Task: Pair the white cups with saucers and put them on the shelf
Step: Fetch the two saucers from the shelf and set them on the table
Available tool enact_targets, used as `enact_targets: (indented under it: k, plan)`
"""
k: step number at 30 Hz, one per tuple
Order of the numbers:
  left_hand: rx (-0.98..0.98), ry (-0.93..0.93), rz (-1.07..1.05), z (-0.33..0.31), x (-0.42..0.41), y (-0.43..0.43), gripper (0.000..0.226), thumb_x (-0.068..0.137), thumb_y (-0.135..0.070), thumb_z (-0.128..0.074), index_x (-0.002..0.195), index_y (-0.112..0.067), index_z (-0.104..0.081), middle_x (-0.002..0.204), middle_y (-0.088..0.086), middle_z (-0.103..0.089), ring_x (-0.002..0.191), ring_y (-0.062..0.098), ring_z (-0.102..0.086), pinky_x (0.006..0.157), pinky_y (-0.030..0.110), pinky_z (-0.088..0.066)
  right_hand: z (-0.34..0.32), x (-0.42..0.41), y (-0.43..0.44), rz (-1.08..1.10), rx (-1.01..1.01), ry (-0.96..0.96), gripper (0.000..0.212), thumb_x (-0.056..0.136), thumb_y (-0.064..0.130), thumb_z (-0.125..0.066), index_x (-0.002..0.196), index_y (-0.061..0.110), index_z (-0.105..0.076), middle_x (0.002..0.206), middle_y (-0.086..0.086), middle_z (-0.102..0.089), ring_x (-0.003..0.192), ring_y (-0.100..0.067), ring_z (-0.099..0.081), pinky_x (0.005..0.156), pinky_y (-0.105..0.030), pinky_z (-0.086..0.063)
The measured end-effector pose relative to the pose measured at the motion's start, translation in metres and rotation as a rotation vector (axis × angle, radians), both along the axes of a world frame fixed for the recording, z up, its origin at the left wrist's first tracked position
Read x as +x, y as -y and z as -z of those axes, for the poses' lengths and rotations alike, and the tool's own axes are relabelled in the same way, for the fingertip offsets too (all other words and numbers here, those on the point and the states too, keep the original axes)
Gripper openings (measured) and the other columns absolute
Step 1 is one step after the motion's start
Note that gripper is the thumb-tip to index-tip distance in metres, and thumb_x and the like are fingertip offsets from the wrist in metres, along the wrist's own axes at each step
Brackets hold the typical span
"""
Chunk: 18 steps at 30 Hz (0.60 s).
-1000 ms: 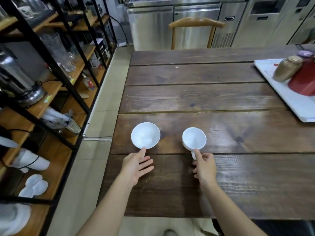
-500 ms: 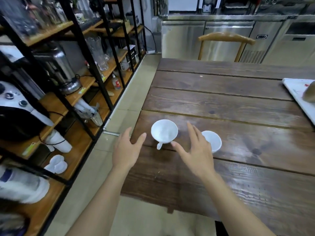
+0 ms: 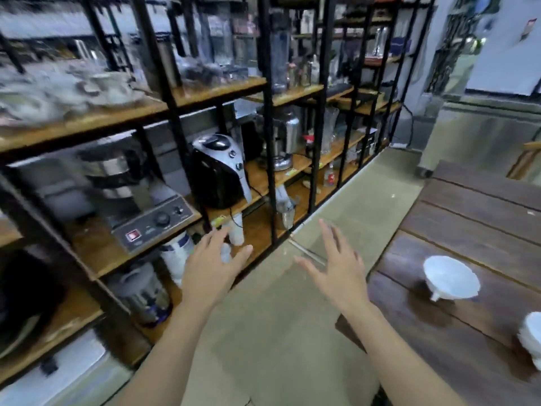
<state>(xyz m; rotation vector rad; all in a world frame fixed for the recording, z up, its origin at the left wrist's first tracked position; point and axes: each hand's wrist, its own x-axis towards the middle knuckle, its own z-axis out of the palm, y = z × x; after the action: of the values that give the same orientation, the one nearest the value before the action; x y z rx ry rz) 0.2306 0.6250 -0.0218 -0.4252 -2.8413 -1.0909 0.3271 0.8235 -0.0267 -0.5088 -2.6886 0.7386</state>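
Observation:
Two white cups stand on the dark wooden table [image 3: 474, 241] at the right: one cup [image 3: 450, 278] near the table's left edge, the other cup [image 3: 534, 336] cut off by the frame's right border. My left hand [image 3: 212, 266] is spread out in front of the black-framed wooden shelf [image 3: 263, 177], holding nothing. Over the floor, my right hand [image 3: 336, 268] is also empty with its fingers apart, well left of the cups. No saucers can be made out in this blurred view.
The shelf holds a black and silver appliance [image 3: 218, 169], a grey machine with a red switch [image 3: 146, 221], metal canisters [image 3: 146, 294] and glassware [image 3: 58, 89]. A tan floor aisle [image 3: 278, 332] runs between shelf and table. Steel counters [image 3: 483, 133] stand at the back right.
My view has swung left from the table to the shelf. Both hands have left the cups and now hover, fingers spread, over the aisle by the shelf. The cups stay on the table.

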Motion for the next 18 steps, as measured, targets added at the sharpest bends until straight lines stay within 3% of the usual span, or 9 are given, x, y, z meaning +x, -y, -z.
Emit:
enact_targets:
  k: [2, 6, 12, 18]
  plan:
    - [0.008, -0.035, -0.096, -0.008, -0.006, 0.055, 0.072, 0.079, -0.067, -0.051, 0.141, -0.029, -0.043, 0.146, 0.001, -0.047, 0.133, 0.022, -0.042, 0.109, 0.043, -0.035, -0.007, -0.027, 0.046, -0.097, -0.009, -0.007, 0.089, 0.073, 0.079, -0.027, 0.149, 0.038, -0.004, 0.159, -0.001, -0.019, 0.142, -0.022, -0.028, 0.112, -0.042, -0.021]
    - [0.006, -0.090, -0.286, -0.021, -0.007, 0.154, 0.073, 0.079, -0.067, -0.050, 0.141, -0.028, -0.043, 0.144, 0.001, -0.048, 0.131, 0.022, -0.044, 0.107, 0.039, -0.038, -0.020, -0.076, 0.135, -0.274, -0.023, -0.059, 0.081, 0.084, 0.063, -0.048, 0.150, 0.035, -0.010, 0.158, -0.003, -0.023, 0.143, -0.022, -0.025, 0.112, -0.042, -0.021]
    - [0.017, -0.095, -0.510, -0.032, -0.013, 0.272, 0.085, 0.070, -0.080, -0.034, 0.141, -0.035, -0.041, 0.146, 0.000, -0.047, 0.133, 0.022, -0.044, 0.105, 0.045, -0.041, -0.037, -0.139, 0.259, -0.557, -0.024, -0.086, 0.079, 0.086, 0.061, -0.044, 0.150, 0.034, -0.005, 0.159, -0.003, -0.019, 0.146, -0.020, -0.018, 0.113, -0.042, -0.018]
    - [0.010, -0.173, -0.703, -0.036, -0.047, 0.366, 0.069, 0.082, -0.065, -0.050, 0.140, -0.028, -0.044, 0.143, 0.002, -0.050, 0.130, 0.024, -0.045, 0.106, 0.041, -0.039, -0.039, -0.207, 0.376, -0.768, 0.009, -0.068, 0.082, 0.084, 0.066, -0.040, 0.150, 0.036, 0.000, 0.161, -0.001, -0.013, 0.147, -0.021, -0.016, 0.118, -0.045, -0.018]
